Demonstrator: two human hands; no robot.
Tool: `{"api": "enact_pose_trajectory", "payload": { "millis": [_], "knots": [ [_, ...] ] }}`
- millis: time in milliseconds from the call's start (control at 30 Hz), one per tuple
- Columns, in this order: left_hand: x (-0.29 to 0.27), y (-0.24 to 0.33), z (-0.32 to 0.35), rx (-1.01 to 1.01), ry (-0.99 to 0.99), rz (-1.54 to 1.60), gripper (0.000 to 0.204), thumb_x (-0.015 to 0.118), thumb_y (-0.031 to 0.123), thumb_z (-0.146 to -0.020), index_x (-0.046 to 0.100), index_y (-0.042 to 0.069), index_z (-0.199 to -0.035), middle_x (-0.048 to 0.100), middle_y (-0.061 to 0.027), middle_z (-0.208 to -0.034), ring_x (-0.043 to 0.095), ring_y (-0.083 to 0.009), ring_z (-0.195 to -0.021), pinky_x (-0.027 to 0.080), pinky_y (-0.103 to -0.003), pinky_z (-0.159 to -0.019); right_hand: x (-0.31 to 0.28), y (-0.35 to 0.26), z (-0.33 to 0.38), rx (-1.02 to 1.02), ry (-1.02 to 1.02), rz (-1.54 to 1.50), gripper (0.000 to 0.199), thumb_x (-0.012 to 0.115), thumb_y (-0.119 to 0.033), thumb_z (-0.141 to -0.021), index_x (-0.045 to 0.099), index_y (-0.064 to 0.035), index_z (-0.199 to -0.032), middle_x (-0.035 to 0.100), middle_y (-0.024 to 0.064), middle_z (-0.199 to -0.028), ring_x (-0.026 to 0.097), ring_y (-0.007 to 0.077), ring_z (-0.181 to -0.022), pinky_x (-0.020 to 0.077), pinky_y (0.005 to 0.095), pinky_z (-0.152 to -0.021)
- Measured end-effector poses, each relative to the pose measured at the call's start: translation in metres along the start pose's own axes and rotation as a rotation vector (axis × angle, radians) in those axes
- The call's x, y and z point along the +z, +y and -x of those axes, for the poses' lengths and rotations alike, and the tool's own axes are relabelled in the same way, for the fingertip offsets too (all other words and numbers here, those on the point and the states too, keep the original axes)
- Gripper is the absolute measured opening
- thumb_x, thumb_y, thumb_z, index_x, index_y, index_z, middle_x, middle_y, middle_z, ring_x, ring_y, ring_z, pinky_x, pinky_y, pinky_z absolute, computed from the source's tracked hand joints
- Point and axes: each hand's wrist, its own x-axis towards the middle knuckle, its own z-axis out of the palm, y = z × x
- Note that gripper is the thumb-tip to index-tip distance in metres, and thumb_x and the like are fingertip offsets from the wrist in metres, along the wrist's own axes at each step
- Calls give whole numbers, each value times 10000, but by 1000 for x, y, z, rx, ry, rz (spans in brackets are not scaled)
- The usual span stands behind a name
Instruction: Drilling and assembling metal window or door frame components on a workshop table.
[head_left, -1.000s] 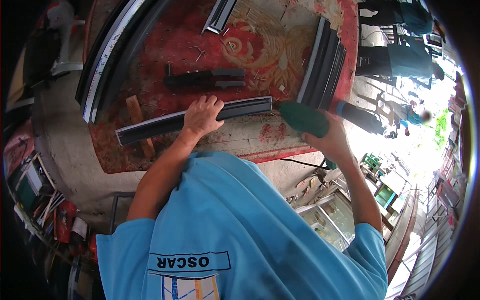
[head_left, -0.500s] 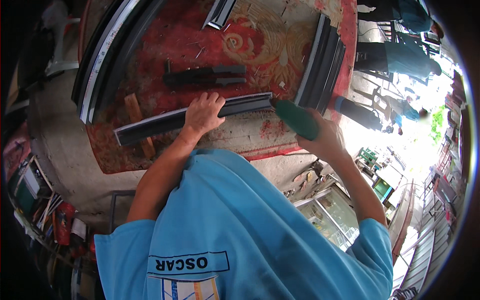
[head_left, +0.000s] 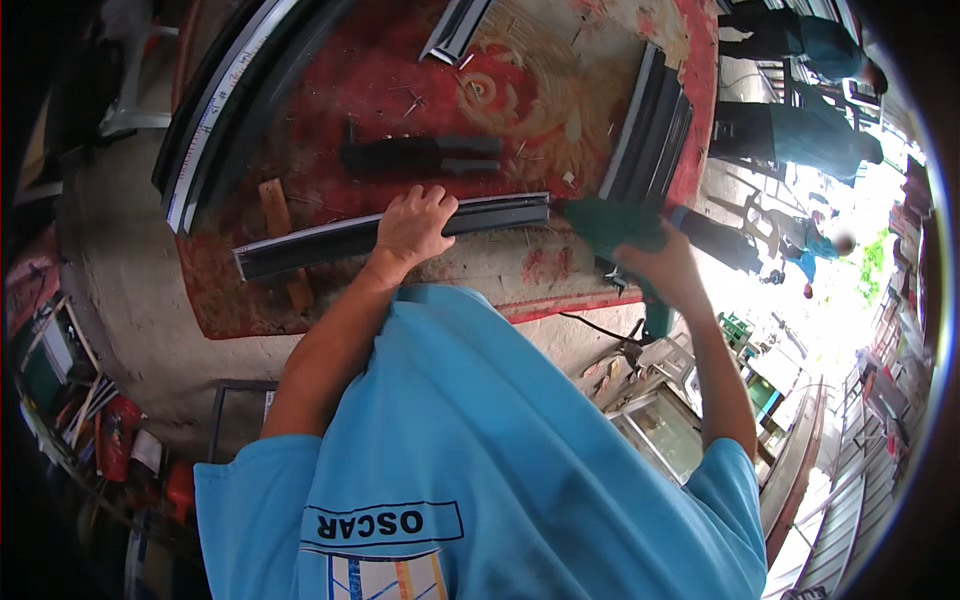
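Observation:
My left hand [head_left: 415, 232] is closed over the middle of a short dark frame profile [head_left: 500, 211], which lies across the near part of the table. A wood strip [head_left: 274, 212] runs under the profile's left end. In my right hand [head_left: 668, 268] is a green power drill [head_left: 608, 228], blurred by motion. Its front end points left at the profile's right end; whether the two touch I cannot tell. The drill's handle shows below my hand. Beyond the profile lies a blurred black tool with two handles [head_left: 425, 156].
A worn red patterned cloth [head_left: 350, 100] covers the table. Long dark profiles [head_left: 240, 110] lie at its left, more profiles [head_left: 645, 135] at its right, and a short piece [head_left: 457, 30] at the far side. A black cord [head_left: 590, 324] hangs near the drill. Several people stand at the far right.
My right hand and the drill have shifted slightly right, and the drill's handle and cord now show. My left hand still holds the profile. The whole view has shifted a little.

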Motion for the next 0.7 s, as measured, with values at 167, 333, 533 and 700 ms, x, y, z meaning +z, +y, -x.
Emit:
{"api": "enact_pose_trajectory", "payload": {
  "millis": [167, 333, 533, 700],
  "knots": [
    [1, -2, 1, -14, -16, -27, 484, 896, 359, -681, 690, 146, -1064, 640, -40, -1091, 646, -279, -1073, 588, -440, -864, -1, -25, 26, 137, -26, -13, 582, 867, -189, -771, 665, -8, -1286, 759, 106, -1114, 710, 188, -1042, 538, 334, -969],
    [1, -2, 1, 4, 44, -46, 486, 894, 362, -663, 684, 150, -1047, 630, -42, -1071, 641, -282, -1052, 580, -438, -850, 7, -2, 44, 63, 49, 7, 630, 865, -218, -754, 652, -7, -1309, 762, 129, -1092, 729, 214, -1021, 548, 352, -958],
    [3, -2, 2, 24, 84, -57, 500, 900, 372, -638, 678, 155, -1030, 619, -37, -1055, 638, -275, -1037, 575, -433, -837, 23, 24, 47, 43, 57, 0, 685, 861, -246, -748, 634, -22, -1354, 767, 156, -1115, 743, 241, -1050, 555, 367, -960],
    [6, -4, 3, 19, 80, -72, 509, 903, 373, -630, 674, 161, -1032, 614, -32, -1057, 634, -270, -1044, 574, -433, -832, 21, 17, 45, 56, 45, 42, 706, 858, -272, -747, 630, -21, -1366, 766, 169, -1120, 746, 254, -1064, 556, 365, -963]
  ]
}}
